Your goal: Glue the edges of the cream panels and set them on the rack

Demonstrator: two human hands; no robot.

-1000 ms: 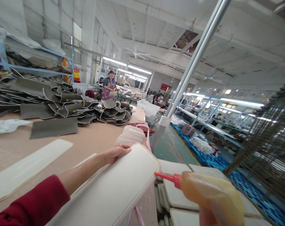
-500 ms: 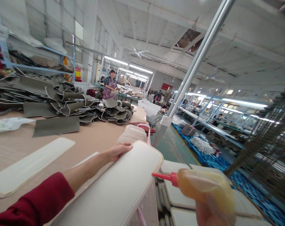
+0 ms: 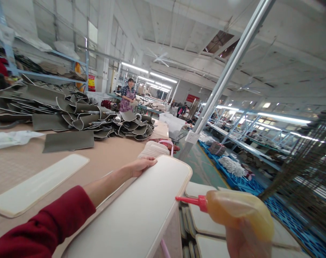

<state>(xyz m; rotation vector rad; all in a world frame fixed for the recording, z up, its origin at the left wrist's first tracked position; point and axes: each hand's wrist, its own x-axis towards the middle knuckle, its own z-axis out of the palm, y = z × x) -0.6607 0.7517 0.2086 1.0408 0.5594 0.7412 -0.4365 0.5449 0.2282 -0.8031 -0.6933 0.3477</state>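
Tan counter (image 3: 106, 152) carries a grey pile (image 3: 79, 116) beyond the white panel (image 3: 141, 211); the hall stretches behind. Left hand (image 3: 142, 165) lies flat on the panel's far edge. Right hand (image 3: 246, 242), cut off below, grips the glue bottle (image 3: 232, 209).

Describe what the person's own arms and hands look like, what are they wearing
The left arm wears a dark red long sleeve of soft fabric, pushed back so the forearm is bare. The left hand is bare too: no glove, ring or watch shows. Of the right hand only a small bare part appears at the bottom edge, with no glove; its sleeve is out of view.
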